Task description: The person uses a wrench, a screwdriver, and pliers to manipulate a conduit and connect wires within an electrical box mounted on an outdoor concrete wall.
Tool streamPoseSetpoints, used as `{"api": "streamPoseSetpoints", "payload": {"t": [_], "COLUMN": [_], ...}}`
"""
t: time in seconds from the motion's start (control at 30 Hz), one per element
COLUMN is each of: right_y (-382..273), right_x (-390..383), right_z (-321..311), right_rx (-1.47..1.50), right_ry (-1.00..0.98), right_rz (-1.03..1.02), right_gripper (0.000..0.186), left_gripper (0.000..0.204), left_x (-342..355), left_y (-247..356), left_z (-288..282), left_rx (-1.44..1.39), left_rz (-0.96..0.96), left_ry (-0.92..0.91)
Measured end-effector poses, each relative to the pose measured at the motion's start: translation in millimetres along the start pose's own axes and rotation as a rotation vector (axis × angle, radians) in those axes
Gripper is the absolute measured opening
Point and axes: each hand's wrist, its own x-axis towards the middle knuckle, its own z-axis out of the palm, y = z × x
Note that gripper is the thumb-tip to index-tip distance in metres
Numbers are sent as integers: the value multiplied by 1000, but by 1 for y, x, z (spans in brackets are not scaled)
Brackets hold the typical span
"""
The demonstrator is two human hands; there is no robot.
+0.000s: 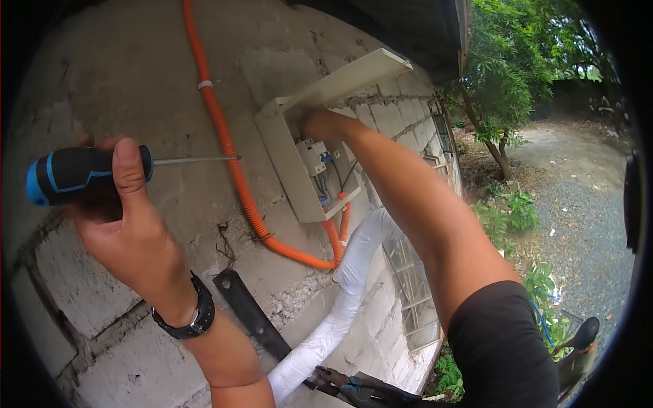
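- Evidently, the left hand [129, 228] has its fingers clamped round the screwdriver [85, 170]; the thumb lies along the handle, probably to steady it; the shaft points right, toward the box [284, 170].
- The right hand [328, 125] is inside the box; its fingers are hidden (apart or together, I cannot tell).
- The box's lid [350, 77] is raised, presumably for access; it holds breakers [313, 157] and wires [320, 182]; orange conduit [239, 182] meets its underside.
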Motion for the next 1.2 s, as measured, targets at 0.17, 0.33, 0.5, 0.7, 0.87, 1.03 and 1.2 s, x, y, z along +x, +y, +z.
{"api": "streamPoseSetpoints", "payload": {"t": [0.17,0.33,0.5,0.7,0.87,1.03,1.2], "right_y": [-11,-23,-32,-19,-36,-36,-28], "right_x": [1,-10,-10,-11,-14,-14,-18], "right_z": [-10,-22,-26,-25,-39,-46,-35], "right_rx": [292,663,901,787,952,907,941], "right_ry": [-151,-65,-71,-147,-112,-177,-148], "right_rz": [233,389,556,505,730,660,706], "right_gripper": [38,52,61,58,60,61,63], "left_gripper": [45,44,44,46,45,46,45], "left_x": [-7,-6,-7,-7,-7,-6,-8], "left_y": [-4,-5,-3,-3,-3,-2,0], "left_z": [9,8,5,9,6,6,9], "left_rx": [-34,-54,-23,-40,-18,-13,5], "left_rz": [-16,-15,-11,23,8,18,20], "left_ry": [-23,-34,-22,-22,-32,-40,-6]}}
